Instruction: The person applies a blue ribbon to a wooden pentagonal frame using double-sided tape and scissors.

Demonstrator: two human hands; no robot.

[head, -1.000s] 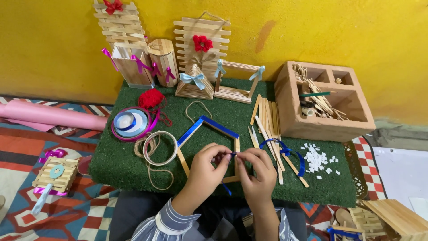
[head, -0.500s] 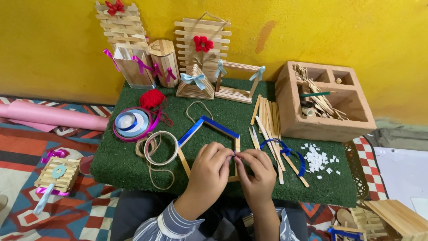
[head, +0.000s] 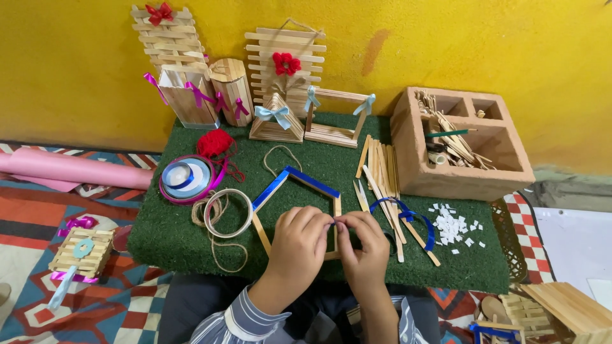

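Head view, looking down on a low table covered in rough green turf mat [head: 191, 236]. The left hand [head: 298, 245] and the right hand [head: 364, 248] meet at the near edge, fingertips pinched together on the right side of a house-shaped stick frame [head: 299, 207]. Both hands are closed in a fine pinch; what sits between the tips is too small to tell, though it lies right at the frame's right upright. The frame is flat on the mat, made of pale wooden sticks, its two roof sticks faced with shiny blue strip.

Just right of the right fingers a blue ribbon [head: 408, 216] curls over a fan of loose flat sticks [head: 382, 172], smooth and bare. Further right lies a scatter of small white squares [head: 452, 226]. Beyond those stands a terracotta-coloured block with compartments [head: 459, 178], holding more sticks.

Left of the left fingers lies a ring of clear tape [head: 228, 213] over coiled brown twine [head: 213, 239], then a stack of ribbon spools [head: 186, 179] and a fuzzy red yarn ball [head: 213, 143].

Away from the fingers, against the yellow wall [head: 76, 70], stand finished stick pieces with bows: a triangular hut [head: 275, 121], a rounded barrel shape [head: 231, 89], and a slatted panel with a red flower [head: 287, 64].
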